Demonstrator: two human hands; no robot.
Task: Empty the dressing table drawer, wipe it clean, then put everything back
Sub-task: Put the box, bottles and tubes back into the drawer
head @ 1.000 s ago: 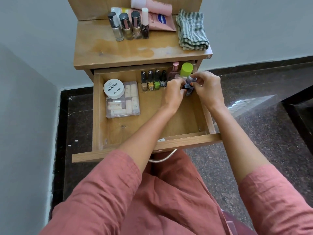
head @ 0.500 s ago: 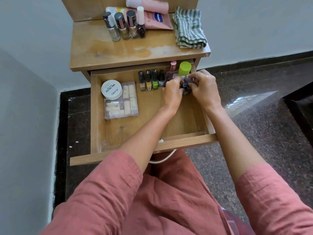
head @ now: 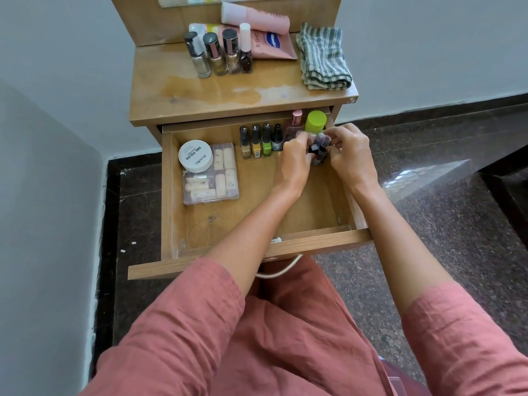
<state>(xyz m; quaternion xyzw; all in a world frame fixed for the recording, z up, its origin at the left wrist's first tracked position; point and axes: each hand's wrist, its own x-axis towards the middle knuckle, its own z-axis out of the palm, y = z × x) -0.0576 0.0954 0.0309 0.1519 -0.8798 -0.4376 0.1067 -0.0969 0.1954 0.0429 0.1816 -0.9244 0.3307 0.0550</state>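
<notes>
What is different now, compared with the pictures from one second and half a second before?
No clear change. The left hand and right hand still grip the small dark bottles together at the back right of the drawer. The nail polish row, white jar and striped cloth stayed in place; only the camera shifted slightly.

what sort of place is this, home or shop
Likely a bedroom corner at home: a wooden dressing table, nail polish bottles and lotion tubes on top, an open drawer of cosmetics.
</notes>
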